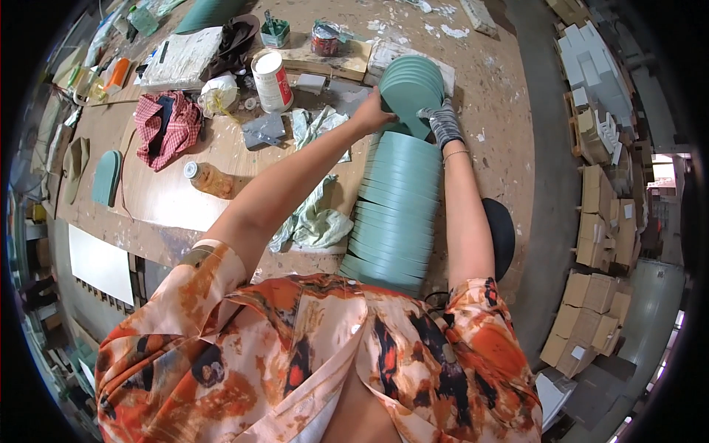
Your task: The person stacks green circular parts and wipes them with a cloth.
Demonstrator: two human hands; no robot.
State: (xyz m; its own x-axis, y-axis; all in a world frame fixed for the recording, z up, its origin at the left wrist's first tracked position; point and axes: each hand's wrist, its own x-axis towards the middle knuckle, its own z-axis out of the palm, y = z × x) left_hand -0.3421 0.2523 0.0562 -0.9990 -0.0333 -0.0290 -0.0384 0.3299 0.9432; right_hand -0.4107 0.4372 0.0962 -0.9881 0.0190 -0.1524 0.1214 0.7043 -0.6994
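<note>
A long row of overlapping flat green pieces (pixel 395 199) with rounded ends runs from near my body toward the far side of the table. At its far end lies a fanned group of the same green pieces (pixel 410 100). My bare left hand (pixel 374 116) grips the left edge of this group, fingers partly hidden. My right hand (pixel 443 124), in a grey striped glove, holds its right edge, with a digit lying over the top face. A crumpled pale cloth (pixel 319 221) lies left of the row.
The wooden table (pixel 487 170) is paint-spattered. Left of my arms are a white can (pixel 272 81), a bottle of brown liquid (pixel 209 180), a red checked cloth (pixel 166 129) and another green piece (pixel 108 178). Cardboard boxes (pixel 583 317) stand at the right, past the table edge.
</note>
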